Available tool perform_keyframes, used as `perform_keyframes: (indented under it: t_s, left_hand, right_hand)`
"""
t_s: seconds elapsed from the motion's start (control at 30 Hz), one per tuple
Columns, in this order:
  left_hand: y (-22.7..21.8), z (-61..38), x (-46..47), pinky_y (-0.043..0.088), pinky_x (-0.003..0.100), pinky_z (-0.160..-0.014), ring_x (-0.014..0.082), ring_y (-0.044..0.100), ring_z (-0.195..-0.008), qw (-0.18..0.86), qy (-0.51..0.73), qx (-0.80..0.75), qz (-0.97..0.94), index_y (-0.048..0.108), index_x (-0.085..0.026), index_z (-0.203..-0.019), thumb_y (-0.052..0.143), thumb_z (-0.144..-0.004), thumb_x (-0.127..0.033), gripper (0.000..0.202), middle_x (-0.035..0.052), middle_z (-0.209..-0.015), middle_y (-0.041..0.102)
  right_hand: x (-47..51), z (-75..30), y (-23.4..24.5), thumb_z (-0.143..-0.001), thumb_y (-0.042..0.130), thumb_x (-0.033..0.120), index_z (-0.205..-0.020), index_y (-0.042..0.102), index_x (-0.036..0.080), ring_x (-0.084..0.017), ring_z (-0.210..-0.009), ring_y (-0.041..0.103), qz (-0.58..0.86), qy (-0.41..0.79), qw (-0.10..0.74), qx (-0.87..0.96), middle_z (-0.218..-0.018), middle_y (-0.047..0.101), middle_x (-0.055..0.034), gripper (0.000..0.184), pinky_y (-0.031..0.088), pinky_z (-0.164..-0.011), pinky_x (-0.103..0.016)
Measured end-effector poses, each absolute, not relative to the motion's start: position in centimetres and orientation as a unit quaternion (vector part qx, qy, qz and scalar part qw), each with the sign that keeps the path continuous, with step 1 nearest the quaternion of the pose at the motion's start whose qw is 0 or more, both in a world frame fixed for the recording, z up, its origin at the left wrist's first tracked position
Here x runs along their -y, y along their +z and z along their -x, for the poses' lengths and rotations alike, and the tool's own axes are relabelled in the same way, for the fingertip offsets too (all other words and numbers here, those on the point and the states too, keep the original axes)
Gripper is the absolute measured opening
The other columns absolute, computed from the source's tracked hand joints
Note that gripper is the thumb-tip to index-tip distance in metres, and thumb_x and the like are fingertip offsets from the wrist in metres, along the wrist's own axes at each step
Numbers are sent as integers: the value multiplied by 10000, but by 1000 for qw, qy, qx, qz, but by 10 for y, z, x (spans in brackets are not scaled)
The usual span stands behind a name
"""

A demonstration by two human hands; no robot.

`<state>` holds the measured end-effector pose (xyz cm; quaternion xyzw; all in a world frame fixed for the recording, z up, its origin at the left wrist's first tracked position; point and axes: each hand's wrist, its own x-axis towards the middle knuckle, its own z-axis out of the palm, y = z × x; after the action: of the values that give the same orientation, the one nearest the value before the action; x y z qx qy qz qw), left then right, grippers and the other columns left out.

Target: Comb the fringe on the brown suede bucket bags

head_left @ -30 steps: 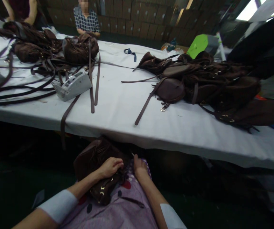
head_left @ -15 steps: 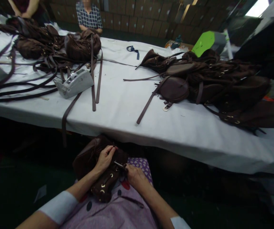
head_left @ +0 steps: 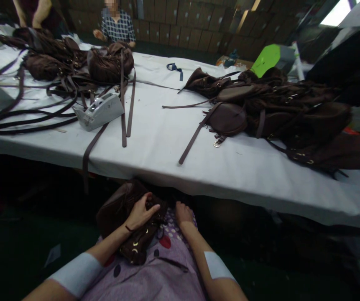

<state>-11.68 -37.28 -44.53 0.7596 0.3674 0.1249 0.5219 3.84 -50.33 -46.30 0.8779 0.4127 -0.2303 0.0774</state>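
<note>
Curled right hand point(head_left: 184, 214), contents unclear, is drawn off toward three o'clock; brown bag point(head_left: 113, 211) is left under half-open, seemingly ungripping left hand point(head_left: 140, 214).

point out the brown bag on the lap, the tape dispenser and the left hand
Brown bag point(head_left: 116, 205): head view, body left of the hand.
Tape dispenser point(head_left: 108, 112): head view, its grey side.
Left hand point(head_left: 139, 213): head view, its back.

White forearm bands point(head_left: 76, 274), dark left wristband point(head_left: 128, 228), purple garment point(head_left: 148, 281) with red-and-dark spots point(head_left: 165, 241)
</note>
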Motion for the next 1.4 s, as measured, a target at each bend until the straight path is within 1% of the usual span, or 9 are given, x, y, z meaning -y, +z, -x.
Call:
perform_keyframes:
  t_s: [0.07,0.27,0.37,0.5,0.63,0.87,1.0,1.13,1.4]
  left_hand:
    - [-445,115,374,443,388,-940,281,604,-1044,487,80,-335,-802,591,-118,-1156,668,-712,-449,559,148,-1081,656]
    - [-437,109,353,472,338,-908,207,624,-1040,499,33,-310,-809,512,-102,-1286,262,-921,-316,492,130,-1142,664]
    - [-420,97,329,501,281,-784,203,671,-844,504,-34,-242,-829,672,-197,-1089,479,-797,-244,353,52,-928,734]
    - [-375,71,296,441,339,-884,271,651,-895,432,-45,-207,-877,738,-248,-911,598,-659,-139,308,56,-885,738]
    - [-336,58,279,420,352,-913,278,645,-915,328,-2,-190,-926,711,-246,-1047,592,-735,-220,335,59,-924,731]
    - [-365,85,287,454,286,-826,235,658,-903,391,-65,-153,-905,659,-244,-1150,473,-794,-149,413,60,-1009,718]
    - [-379,90,287,448,286,-865,206,638,-934,462,-16,-194,-865,573,-187,-1246,403,-876,-258,413,62,-989,714]
    - [-373,85,283,445,298,-883,200,629,-917,520,2,-196,-832,571,-136,-1196,349,-920,-410,448,62,-922,717]
    - [-366,78,296,462,284,-845,198,637,-896,545,-16,-155,-824,573,-124,-1225,299,-939,-459,518,63,-882,719]
  right_hand:
    - [507,-43,-459,-898,316,31,-1146,527,121,-224,-927,671,-882,-224,71,-410,-984,667,-178,338,466,-756,-317]
    - [522,-18,-436,-931,286,86,-1168,478,164,-164,-935,651,-814,-238,9,-529,-1016,668,-105,315,433,-747,-236]
    - [520,-1,-429,-906,369,125,-1151,484,175,-160,-904,647,-748,-266,-8,-608,-980,677,-89,276,426,-726,-224]
    - [514,2,-427,-868,422,151,-1158,474,185,-196,-836,656,-703,-275,-5,-656,-952,687,-87,297,434,-675,-260]
    - [510,-2,-432,-839,414,114,-1181,466,191,-219,-786,670,-707,-265,8,-656,-892,702,-79,355,439,-646,-272]
    - [501,8,-445,-848,418,113,-1221,477,171,-224,-803,671,-741,-245,-7,-625,-919,699,-107,381,441,-660,-268]
    - [504,7,-440,-913,341,134,-1118,518,179,-188,-808,661,-783,-220,-32,-581,-927,678,-82,275,432,-652,-234]
    - [507,6,-428,-953,152,93,-1185,480,132,-179,-942,628,-805,-192,-60,-559,-1017,644,-125,404,442,-764,-245]
    - [453,18,-425,-934,377,166,-1234,469,186,-174,-859,639,-772,-221,-43,-594,-1019,648,-106,315,487,-747,-267]
